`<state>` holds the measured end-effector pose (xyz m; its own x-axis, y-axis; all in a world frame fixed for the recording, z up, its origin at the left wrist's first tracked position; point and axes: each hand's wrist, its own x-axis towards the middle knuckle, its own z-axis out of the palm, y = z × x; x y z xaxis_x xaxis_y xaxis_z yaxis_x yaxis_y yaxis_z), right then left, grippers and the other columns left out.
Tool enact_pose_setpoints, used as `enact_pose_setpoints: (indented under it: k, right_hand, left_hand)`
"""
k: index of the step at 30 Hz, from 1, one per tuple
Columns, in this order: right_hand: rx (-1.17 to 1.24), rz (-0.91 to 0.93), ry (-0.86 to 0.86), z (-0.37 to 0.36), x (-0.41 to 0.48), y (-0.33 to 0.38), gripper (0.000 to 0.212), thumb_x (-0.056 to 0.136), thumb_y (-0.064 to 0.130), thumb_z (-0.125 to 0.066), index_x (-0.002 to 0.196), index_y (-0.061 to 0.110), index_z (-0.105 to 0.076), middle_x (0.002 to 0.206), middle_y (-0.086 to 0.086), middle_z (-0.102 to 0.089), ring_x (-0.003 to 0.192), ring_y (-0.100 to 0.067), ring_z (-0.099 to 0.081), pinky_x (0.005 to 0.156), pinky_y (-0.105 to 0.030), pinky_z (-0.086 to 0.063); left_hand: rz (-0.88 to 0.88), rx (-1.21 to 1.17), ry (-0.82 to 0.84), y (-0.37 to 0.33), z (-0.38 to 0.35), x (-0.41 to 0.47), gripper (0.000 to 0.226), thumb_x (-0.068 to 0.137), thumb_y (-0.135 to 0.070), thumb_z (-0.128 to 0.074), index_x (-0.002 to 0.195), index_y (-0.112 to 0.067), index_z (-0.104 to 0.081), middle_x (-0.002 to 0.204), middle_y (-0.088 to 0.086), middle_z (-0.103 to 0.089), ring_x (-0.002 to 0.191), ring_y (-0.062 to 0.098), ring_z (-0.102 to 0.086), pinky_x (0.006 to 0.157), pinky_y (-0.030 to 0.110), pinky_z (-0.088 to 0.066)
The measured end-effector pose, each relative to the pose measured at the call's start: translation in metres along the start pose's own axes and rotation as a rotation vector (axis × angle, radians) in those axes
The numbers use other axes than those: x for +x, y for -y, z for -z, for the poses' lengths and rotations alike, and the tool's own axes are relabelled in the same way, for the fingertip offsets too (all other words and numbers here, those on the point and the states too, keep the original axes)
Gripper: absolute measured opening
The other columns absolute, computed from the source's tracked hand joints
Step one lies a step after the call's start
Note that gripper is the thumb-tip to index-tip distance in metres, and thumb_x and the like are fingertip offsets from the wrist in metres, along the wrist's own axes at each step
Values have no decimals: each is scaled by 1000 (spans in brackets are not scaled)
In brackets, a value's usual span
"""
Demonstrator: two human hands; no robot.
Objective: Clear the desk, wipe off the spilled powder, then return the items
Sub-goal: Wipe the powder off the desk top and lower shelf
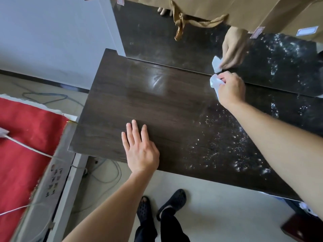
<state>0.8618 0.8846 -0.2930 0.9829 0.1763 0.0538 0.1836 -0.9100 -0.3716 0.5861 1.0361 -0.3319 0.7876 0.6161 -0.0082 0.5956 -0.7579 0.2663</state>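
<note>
The dark wooden desk [122, 102] has white spilled powder [227, 145] scattered over its right half. Its left half looks bare and glossy. My right hand [231, 89] grips a crumpled white tissue [214, 82] and presses it on the desk at the far edge, by the mirror. My left hand [139, 147] lies flat with fingers straight on the desk near its front edge, holding nothing.
A mirror [157, 37] stands along the desk's far edge and reflects the hand, tissue and powder. Brown paper [218, 7] covers its top. A red-covered bed [21, 137] with a white cable is at the left. Cables lie on the floor under the desk.
</note>
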Motion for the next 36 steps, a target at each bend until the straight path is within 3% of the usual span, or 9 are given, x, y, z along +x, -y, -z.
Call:
enact_pose_setpoints:
  k: [4, 9, 14, 17, 20, 25, 28, 32, 36]
  right_hand:
    - [30, 192, 95, -10, -69, 8, 31, 75, -12, -54, 94, 7, -71, 94, -14, -58, 85, -35, -53, 69, -34, -44]
    - [213, 624, 557, 22, -182, -4, 32, 75, -8, -53, 84, 18, -69, 85, 3, -55, 77, -18, -49, 64, -33, -47]
    - [142, 265, 244, 26, -62, 3, 26, 76, 5, -49, 86, 6, -72, 86, -23, -62, 78, -36, -56, 66, -36, -47]
    - [47, 63, 136, 11, -27, -7, 31, 77, -1, -55, 100, 12, -71, 96, -19, -56, 89, -38, -55, 72, -33, -41]
    - [121, 225, 220, 8, -97, 3, 25, 77, 2, -56, 77, 25, -65, 82, -2, -45, 77, -25, -47, 64, -30, -38]
    - [206, 657, 617, 31, -223, -21, 36, 78, -2, -43, 88, 19, -70, 84, 4, -48, 78, -13, -44, 61, -22, -37]
    - [222, 565, 489, 25, -184, -16, 29, 72, -9, -57, 85, 15, -69, 81, -2, -54, 74, -21, -50, 63, -32, -47]
    - [168, 322, 249, -2, -144, 9, 46, 65, -17, -54, 89, 20, -67, 82, -3, -49, 74, -22, -43, 61, -32, -44]
    - [139, 626, 427, -1, -217, 18, 29, 76, -5, -51, 89, 20, -61, 87, 2, -42, 82, -17, -39, 58, -30, -40]
  left_hand:
    - [1, 2, -13, 0, 2, 0, 52, 85, -19, -29, 130, -4, -50, 150, 22, -34, 142, 37, -24, 116, 53, -16]
    - [14, 6, -51, -4, 4, 0, 50, 84, -17, -31, 127, -3, -53, 148, 22, -36, 141, 38, -26, 116, 53, -17]
    - [13, 20, -62, -4, 2, 0, 51, 82, -17, -34, 127, -4, -53, 149, 21, -35, 141, 37, -25, 115, 53, -18]
    - [10, 21, -72, -4, 2, 0, 50, 83, -17, -33, 127, -4, -53, 148, 21, -36, 141, 37, -26, 115, 53, -18]
    - [7, 15, -85, -3, 1, 0, 50, 83, -17, -32, 127, -3, -53, 148, 22, -36, 140, 38, -26, 115, 53, -18]
    - [8, 15, -65, -3, 3, 0, 51, 83, -18, -32, 128, -3, -53, 148, 22, -35, 140, 38, -26, 115, 53, -18]
    - [7, 6, -58, -2, 3, 0, 51, 84, -18, -31, 128, -3, -52, 148, 22, -35, 140, 38, -25, 115, 53, -18]
    - [8, 2, -61, -2, 3, -1, 51, 84, -19, -30, 127, -4, -53, 148, 21, -36, 141, 37, -26, 116, 52, -16]
    - [2, -17, -67, -1, 2, 0, 53, 83, -21, -28, 127, -4, -53, 148, 22, -36, 141, 37, -26, 116, 52, -15]
